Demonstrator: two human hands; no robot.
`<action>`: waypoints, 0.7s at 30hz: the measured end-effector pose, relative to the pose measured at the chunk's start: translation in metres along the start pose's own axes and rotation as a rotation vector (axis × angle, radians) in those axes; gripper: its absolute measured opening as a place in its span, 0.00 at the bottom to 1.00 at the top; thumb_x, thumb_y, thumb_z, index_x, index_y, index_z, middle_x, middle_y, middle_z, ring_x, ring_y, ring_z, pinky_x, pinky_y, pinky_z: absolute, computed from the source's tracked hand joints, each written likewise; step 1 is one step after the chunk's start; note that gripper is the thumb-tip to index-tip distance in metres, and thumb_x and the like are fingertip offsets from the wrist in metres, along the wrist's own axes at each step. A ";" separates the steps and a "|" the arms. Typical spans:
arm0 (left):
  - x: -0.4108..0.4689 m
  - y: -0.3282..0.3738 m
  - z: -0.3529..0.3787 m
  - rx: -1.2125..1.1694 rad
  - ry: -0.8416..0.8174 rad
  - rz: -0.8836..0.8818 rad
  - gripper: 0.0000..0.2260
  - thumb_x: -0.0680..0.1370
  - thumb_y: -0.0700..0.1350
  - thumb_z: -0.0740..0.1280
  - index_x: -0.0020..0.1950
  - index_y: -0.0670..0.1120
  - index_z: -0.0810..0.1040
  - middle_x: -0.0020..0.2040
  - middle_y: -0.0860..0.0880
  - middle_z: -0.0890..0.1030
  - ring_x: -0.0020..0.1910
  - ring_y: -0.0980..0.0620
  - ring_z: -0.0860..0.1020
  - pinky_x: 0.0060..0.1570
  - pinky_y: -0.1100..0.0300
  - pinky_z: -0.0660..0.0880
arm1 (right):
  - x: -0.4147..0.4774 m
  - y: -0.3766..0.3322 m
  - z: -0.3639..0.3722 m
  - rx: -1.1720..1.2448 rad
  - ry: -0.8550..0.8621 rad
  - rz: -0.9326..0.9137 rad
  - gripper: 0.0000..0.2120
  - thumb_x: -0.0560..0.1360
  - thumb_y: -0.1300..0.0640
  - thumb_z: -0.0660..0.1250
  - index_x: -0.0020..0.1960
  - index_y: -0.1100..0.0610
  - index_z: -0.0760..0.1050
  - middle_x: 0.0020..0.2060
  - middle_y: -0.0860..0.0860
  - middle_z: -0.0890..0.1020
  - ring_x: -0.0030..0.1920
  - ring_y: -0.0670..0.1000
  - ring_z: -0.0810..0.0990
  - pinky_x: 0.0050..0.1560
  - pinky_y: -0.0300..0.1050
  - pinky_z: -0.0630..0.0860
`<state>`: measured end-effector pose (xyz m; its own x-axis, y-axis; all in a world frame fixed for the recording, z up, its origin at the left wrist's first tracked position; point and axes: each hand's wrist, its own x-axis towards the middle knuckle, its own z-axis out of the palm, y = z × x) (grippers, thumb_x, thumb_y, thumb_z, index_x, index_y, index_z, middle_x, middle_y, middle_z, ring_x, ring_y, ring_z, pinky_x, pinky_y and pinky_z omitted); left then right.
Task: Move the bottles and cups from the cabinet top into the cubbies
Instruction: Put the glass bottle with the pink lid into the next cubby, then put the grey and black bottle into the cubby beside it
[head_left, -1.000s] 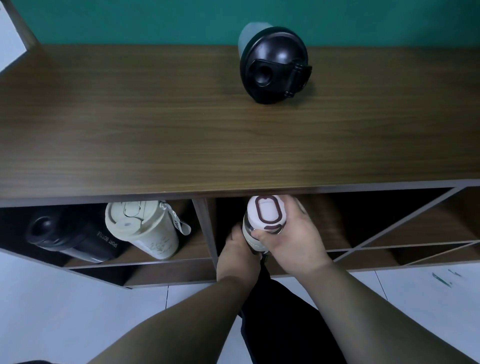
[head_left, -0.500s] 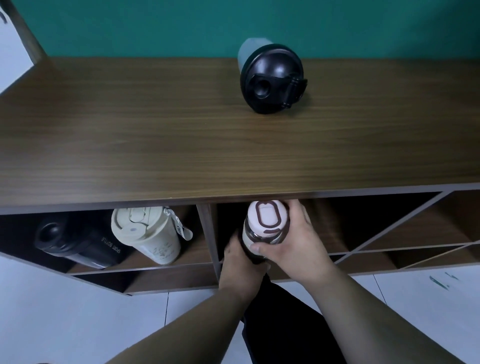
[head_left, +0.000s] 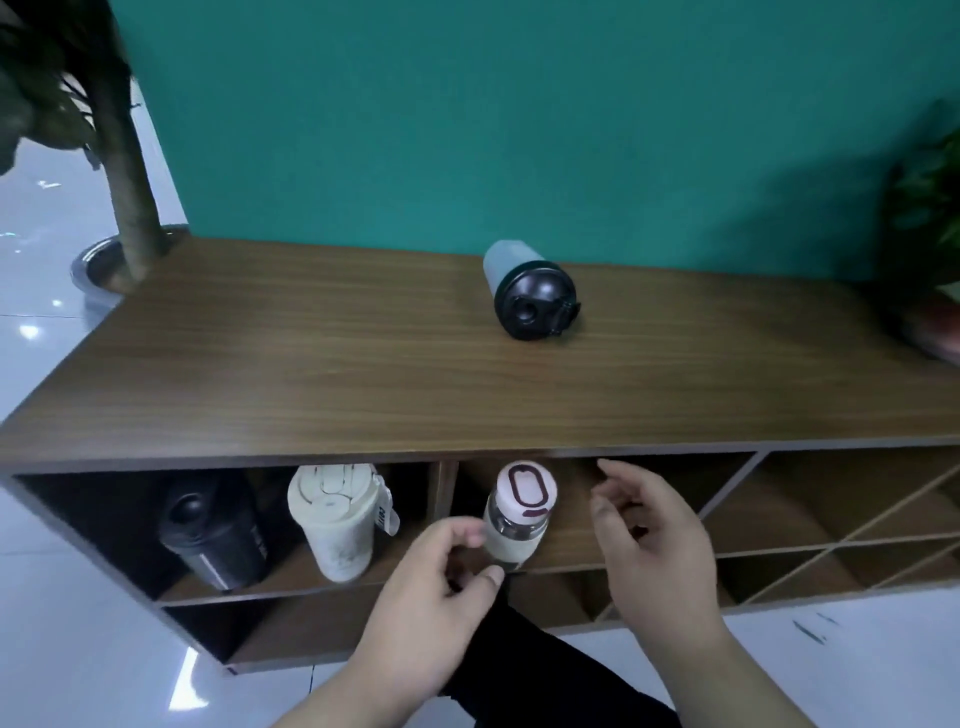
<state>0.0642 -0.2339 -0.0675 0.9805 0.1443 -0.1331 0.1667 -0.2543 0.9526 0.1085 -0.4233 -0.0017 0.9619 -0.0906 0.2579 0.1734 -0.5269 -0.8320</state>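
Note:
A glass bottle with a white lid and cream sleeve (head_left: 517, 519) stands in the second upper cubby. My left hand (head_left: 436, 587) is just in front of its base, fingers loosely curled, thumb close to the bottle but not gripping it. My right hand (head_left: 649, 535) is to the bottle's right, fingers apart and empty. A grey-green shaker with a black lid (head_left: 530, 293) stands on the wooden cabinet top (head_left: 311, 374). A black bottle (head_left: 213, 535) and a cream tumbler (head_left: 335, 519) stand in the left cubby.
A potted tree (head_left: 124, 171) stands left of the cabinet. Another plant (head_left: 930, 218) sits at the right end of the top. Cubbies with diagonal dividers (head_left: 831, 525) lie to the right. A teal wall is behind, a white tiled floor below.
Both hands have let go of the white-lidded bottle, which now stands in the cubby. The right hand moved off to the right. The view pulled back and up.

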 end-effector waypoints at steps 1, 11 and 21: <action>-0.002 0.002 -0.006 -0.014 -0.005 0.017 0.17 0.77 0.47 0.76 0.54 0.69 0.78 0.56 0.65 0.82 0.38 0.59 0.80 0.47 0.63 0.76 | 0.002 -0.013 0.001 0.031 0.010 -0.012 0.19 0.75 0.62 0.70 0.50 0.37 0.77 0.45 0.44 0.82 0.48 0.42 0.80 0.48 0.35 0.75; 0.005 0.013 -0.045 -0.135 0.021 0.118 0.09 0.78 0.44 0.74 0.50 0.59 0.82 0.51 0.64 0.84 0.49 0.55 0.82 0.54 0.66 0.76 | 0.105 -0.096 0.057 -0.136 0.094 0.154 0.52 0.65 0.37 0.75 0.79 0.51 0.52 0.77 0.53 0.61 0.74 0.56 0.65 0.67 0.54 0.65; 0.024 0.006 -0.056 -0.195 -0.026 0.097 0.05 0.79 0.46 0.73 0.47 0.57 0.83 0.41 0.63 0.84 0.36 0.65 0.77 0.42 0.69 0.73 | 0.171 -0.112 0.111 0.002 0.259 0.494 0.47 0.61 0.40 0.76 0.73 0.55 0.60 0.69 0.57 0.70 0.61 0.63 0.76 0.55 0.53 0.75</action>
<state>0.0828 -0.1785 -0.0492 0.9938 0.1024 -0.0429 0.0507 -0.0757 0.9958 0.2769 -0.2861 0.0808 0.8455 -0.5315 -0.0507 -0.2841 -0.3675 -0.8856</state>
